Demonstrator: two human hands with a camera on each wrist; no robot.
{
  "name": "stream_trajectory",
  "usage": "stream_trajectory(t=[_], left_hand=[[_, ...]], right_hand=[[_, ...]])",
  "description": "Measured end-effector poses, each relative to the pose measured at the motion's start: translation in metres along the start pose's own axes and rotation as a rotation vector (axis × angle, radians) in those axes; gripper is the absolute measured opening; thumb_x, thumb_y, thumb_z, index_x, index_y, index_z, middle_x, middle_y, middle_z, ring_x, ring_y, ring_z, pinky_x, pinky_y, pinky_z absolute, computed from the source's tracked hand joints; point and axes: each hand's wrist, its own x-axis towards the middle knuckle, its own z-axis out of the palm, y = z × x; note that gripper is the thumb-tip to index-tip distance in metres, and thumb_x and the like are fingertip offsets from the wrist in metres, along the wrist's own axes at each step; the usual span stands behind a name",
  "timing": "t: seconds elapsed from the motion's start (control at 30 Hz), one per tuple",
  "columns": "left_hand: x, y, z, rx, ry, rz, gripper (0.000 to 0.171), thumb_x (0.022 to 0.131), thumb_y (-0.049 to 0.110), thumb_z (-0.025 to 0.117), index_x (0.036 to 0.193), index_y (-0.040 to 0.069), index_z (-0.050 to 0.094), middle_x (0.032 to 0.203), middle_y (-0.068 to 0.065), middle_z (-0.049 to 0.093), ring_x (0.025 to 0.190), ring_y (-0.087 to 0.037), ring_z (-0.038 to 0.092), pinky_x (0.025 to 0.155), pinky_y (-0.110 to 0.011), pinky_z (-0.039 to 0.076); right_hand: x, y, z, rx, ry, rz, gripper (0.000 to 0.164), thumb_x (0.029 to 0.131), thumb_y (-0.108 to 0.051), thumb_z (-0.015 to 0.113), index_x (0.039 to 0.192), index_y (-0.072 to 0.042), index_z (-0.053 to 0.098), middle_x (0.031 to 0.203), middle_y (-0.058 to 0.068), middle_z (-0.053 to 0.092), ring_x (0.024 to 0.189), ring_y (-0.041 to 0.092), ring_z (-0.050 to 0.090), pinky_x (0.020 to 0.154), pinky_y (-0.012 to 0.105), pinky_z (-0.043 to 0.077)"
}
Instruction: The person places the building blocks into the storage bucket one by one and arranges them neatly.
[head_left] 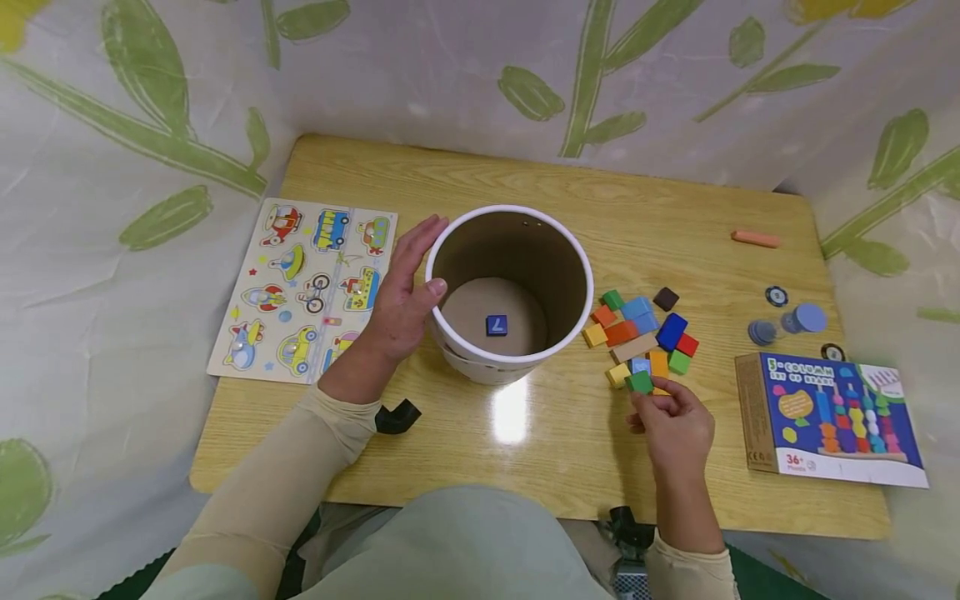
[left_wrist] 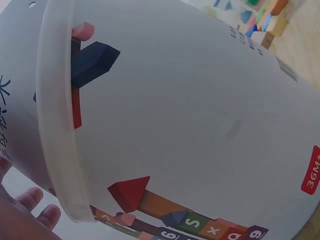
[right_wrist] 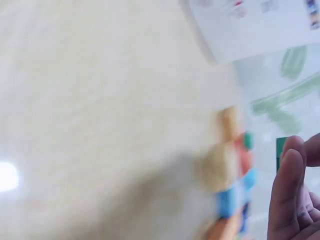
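A white round bucket (head_left: 487, 367) stands mid-table, and a blue block with a number (head_left: 497, 325) lies on its floor. My left hand (head_left: 401, 304) rests against the bucket's left rim, thumb over the edge; in the left wrist view the printed bucket wall (left_wrist: 190, 110) fills most of the frame. Between thumb and fingertips my right hand (head_left: 678, 425) pinches a green block (head_left: 640, 382) at the near edge of a pile of coloured blocks (head_left: 621, 333). The right wrist view shows a green corner of that block (right_wrist: 281, 145) beyond the fingers.
A vehicle puzzle board (head_left: 285, 292) lies left of the bucket. On the right are a blue toy box (head_left: 840, 417), an orange stick (head_left: 756, 239) and small blue cylinders (head_left: 810, 317). Patterned cloth (head_left: 450, 92) surrounds the table.
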Motion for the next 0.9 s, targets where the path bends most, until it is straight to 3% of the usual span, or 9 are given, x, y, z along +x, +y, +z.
stream_trajectory(t=[0.43,0.67,0.77,0.9], left_hand=[[0.0,0.001,-0.001,0.017,-0.004,-0.003,0.061,0.083,0.012,0.047,0.141,-0.001,0.036,0.15,-0.02,0.022,0.141,-0.023,0.017,0.11,-0.048,0.013],[0.0,0.0,-0.003,0.01,-0.008,-0.007,0.061,0.083,0.013,0.046,0.142,-0.002,0.036,0.15,-0.018,0.022,0.141,-0.022,0.016,0.111,-0.047,0.012],[0.0,0.0,-0.003,0.015,-0.005,-0.006,0.062,0.083,0.015,0.047,0.141,-0.001,0.036,0.151,-0.016,0.023,0.141,-0.022,0.017,0.111,-0.047,0.012],[0.0,0.0,-0.002,0.038,0.0,0.0,0.063,0.081,0.017,0.047,0.141,-0.001,0.038,0.15,-0.019,0.024,0.14,-0.023,0.018,0.11,-0.047,0.013]], right_hand=[[-0.03,-0.115,0.008,0.08,-0.275,-0.304,0.037,0.078,-0.005,0.074,0.113,-0.002,0.062,0.076,0.015,0.063,0.05,0.021,0.062,0.051,0.031,0.054],[-0.045,-0.176,0.032,0.064,-0.459,-0.469,0.036,0.077,-0.005,0.075,0.111,-0.002,0.064,0.08,0.019,0.062,0.052,0.026,0.062,0.051,0.032,0.054],[-0.048,-0.19,0.048,0.06,-0.545,-0.488,0.034,0.077,-0.003,0.074,0.11,-0.002,0.065,0.078,0.019,0.063,0.05,0.027,0.06,0.05,0.032,0.054],[-0.05,-0.196,0.068,0.038,-0.614,-0.453,0.033,0.076,0.0,0.073,0.108,-0.002,0.065,0.074,0.015,0.063,0.047,0.028,0.059,0.049,0.034,0.053]])
